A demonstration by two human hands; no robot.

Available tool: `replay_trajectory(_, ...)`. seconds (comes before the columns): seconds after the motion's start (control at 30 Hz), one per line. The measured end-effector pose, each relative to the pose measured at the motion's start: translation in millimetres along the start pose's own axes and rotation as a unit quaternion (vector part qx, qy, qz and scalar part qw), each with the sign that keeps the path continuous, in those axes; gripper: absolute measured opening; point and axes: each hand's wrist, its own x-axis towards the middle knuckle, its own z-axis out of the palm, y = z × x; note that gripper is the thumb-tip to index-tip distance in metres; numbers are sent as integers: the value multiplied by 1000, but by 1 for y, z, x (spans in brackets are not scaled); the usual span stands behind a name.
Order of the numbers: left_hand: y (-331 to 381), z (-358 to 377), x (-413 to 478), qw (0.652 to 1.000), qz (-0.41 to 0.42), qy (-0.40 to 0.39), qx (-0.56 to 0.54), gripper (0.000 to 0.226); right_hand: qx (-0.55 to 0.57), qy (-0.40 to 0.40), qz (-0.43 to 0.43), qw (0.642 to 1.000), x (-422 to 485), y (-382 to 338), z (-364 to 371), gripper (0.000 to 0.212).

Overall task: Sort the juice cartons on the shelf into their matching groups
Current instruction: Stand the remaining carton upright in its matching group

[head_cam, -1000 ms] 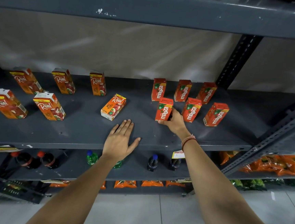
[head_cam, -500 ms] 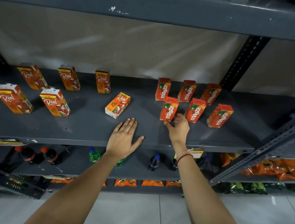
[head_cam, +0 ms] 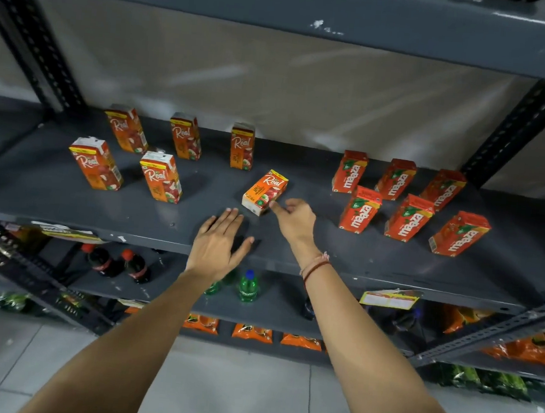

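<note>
Shelf: the grey metal shelf (head_cam: pixel 66 208) is serving as the sorting surface; it is flat, painted and scuffed, and every carton in view is resting on it.
Lying carton: one Real carton (head_cam: pixel 265 191) is lying on its side near the middle of the shelf, between the two groups and nearer the front edge; judged the last piece out of place.
Real group: five Real cartons (head_cam: pixel 160 176) are standing upright left of the lying carton, three at the back and two in front, spaced apart in loose rows.
Maaza group: six Maaza cartons (head_cam: pixel 409 217) are standing right of the lying carton, three behind and three in front; this group is looking complete.
Right hand: the right hand (head_cam: pixel 296 220) is reaching in just right of the lying carton, fingers loosely curled and partly open, one fingertip at or touching its near corner; it is gripping nothing yet.
Left hand: the left hand (head_cam: pixel 216 246) is lying flat and spread just in front of the lying carton, palm down, empty, probably bracing on the shelf.
Materials: the cartons are printed card boxes, rectangular, with folded tops, glossy orange-red faces and sharp edges; they are looking light and easy to tip.
Wrist: a thread band (head_cam: pixel 315 266) is circling the right wrist.
</note>
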Motion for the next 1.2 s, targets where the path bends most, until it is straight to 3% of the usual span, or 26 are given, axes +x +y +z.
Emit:
replay_trajectory(0.07,-15,-5,-2,1000,-17,1,1,71,-9,-27,22,999,6,-9,16,27)
replay_trajectory(0.23,-44,-13,-8,999,-43,-11,18,74,13,-6,126,992,15,-22,41,57)
replay_trajectory(0.47,-50,-12,-10,998,-41,-18,38,68,-34,-14,186,982,22,-31,47,76)
replay_trajectory(0.73,-50,-11,-10,998,-39,-17,41,63,-75,-92,130,984,27,-27,50,62)
replay_trajectory(0.87,-50,-11,-11,998,-41,-22,45,64,-40,-140,94,985,19,-26,50,53)
replay_trajectory(0.93,-50,-11,-11,998,-42,-23,43,64,-12,-127,71,989,12,-22,51,50)
replay_trajectory(1.07,-49,-11,-11,998,-43,-23,42,65,6,-82,33,996,0,-10,52,69)
replay_trajectory(1.2,-50,-12,-11,998,-44,-21,46,65,43,-102,4,994,-5,-4,49,65)
